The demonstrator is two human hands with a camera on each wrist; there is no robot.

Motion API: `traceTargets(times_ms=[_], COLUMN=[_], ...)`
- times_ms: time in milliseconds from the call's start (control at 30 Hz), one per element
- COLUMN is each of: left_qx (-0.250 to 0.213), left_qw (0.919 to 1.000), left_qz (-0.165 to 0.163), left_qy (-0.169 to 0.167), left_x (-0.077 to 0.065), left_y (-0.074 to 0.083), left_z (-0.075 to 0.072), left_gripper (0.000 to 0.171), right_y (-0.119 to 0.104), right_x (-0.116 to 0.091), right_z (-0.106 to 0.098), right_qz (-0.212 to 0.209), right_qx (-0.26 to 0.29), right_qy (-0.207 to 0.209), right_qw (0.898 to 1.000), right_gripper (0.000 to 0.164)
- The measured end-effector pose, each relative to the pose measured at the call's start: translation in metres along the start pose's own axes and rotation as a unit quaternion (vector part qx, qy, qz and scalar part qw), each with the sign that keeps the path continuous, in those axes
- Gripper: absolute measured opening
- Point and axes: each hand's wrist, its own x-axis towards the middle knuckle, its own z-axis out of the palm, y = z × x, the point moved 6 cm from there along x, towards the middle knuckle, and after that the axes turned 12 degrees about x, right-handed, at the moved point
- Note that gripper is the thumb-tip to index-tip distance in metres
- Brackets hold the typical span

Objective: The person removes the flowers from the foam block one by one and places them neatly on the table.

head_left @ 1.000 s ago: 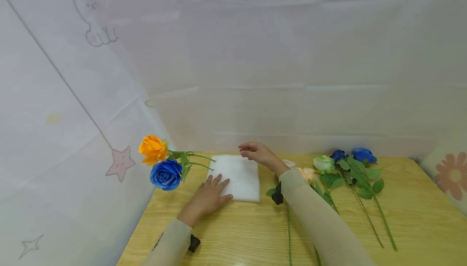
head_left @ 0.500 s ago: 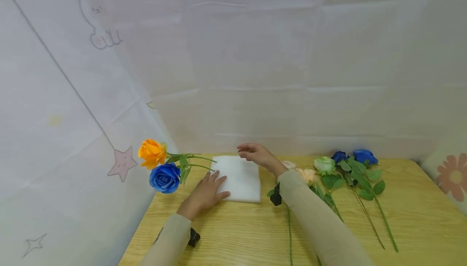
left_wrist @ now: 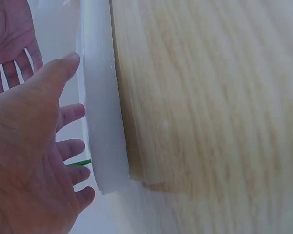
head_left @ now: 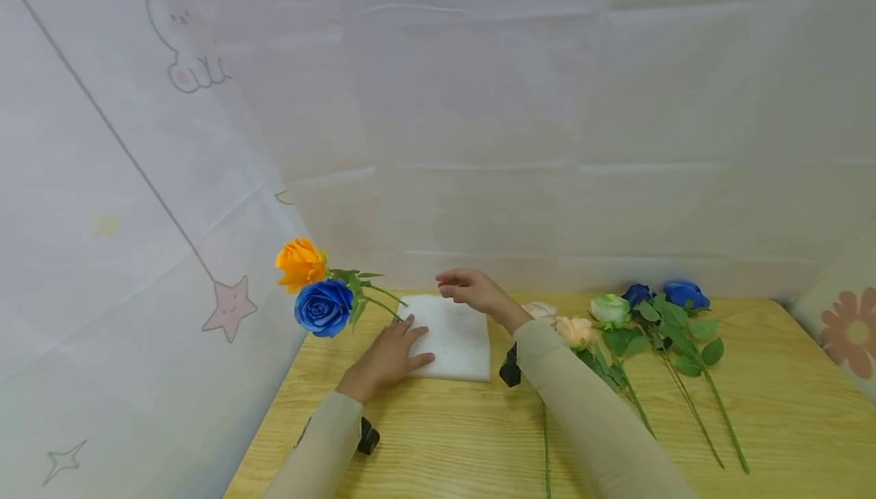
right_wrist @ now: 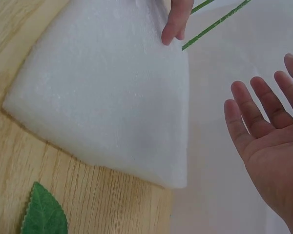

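A white foam block (head_left: 455, 343) lies on the wooden table. From its left edge lean an orange rose (head_left: 301, 265) and a blue rose (head_left: 324, 309), their green stems (right_wrist: 217, 24) ending at the foam. My left hand (head_left: 388, 353) rests at the block's left front part with fingers spread; in the left wrist view its fingertips (left_wrist: 71, 115) are right beside the foam's edge. Over the back of the block my right hand (head_left: 475, 291) hovers with loosely bent fingers, apart from the foam and holding nothing. The right wrist view shows its palm (right_wrist: 278, 151) facing the camera.
Right of the block lie a peach rose (head_left: 576, 332), a pale rose (head_left: 539, 309), a green-white rose (head_left: 609, 310) and two blue roses (head_left: 686, 294), stems towards the front. A printed cloth wall (head_left: 479, 141) stands behind the table (head_left: 438, 446).
The orange and blue roses have shifted to the right and up, their stems now more slanted. My right hand has moved slightly left; my left hand has moved slightly back towards the foam's left edge.
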Motion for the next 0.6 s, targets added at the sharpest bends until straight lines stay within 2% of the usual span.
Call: traceTargets(times_ms=[100,333,500,600], left_qx=[-0.002,-0.047,-0.039,-0.037], left_qw=[1.0,0.9987,0.999,0.9989], left_qz=[-0.002,-0.016,-0.017,-0.022], left_qy=[-0.002,-0.01,-0.011,-0.019], left_x=[0.0036,0.0049,0.005,0.0045], left_y=[-0.0034,-0.0073,-0.008,-0.0086], left_z=[0.0016,0.0056,0.0062,0.0076], left_gripper=[0.069,0.073,0.076,0.077], right_y=[-0.0001,-0.0001,0.0039,0.0085], right_x=[0.0021,0.0044,0.0056,0.005], right_z=[0.002,0.0038,-0.0002,-0.0058], right_qz=[0.002,0.005,0.016,0.018], right_qx=[-0.002,-0.008,-0.006,-0.04], right_qy=[-0.001,0.0,0.01,0.018], right_qw=[1.0,1.0,1.0,0.999], right_gripper=[0.04,0.046,0.042,0.042])
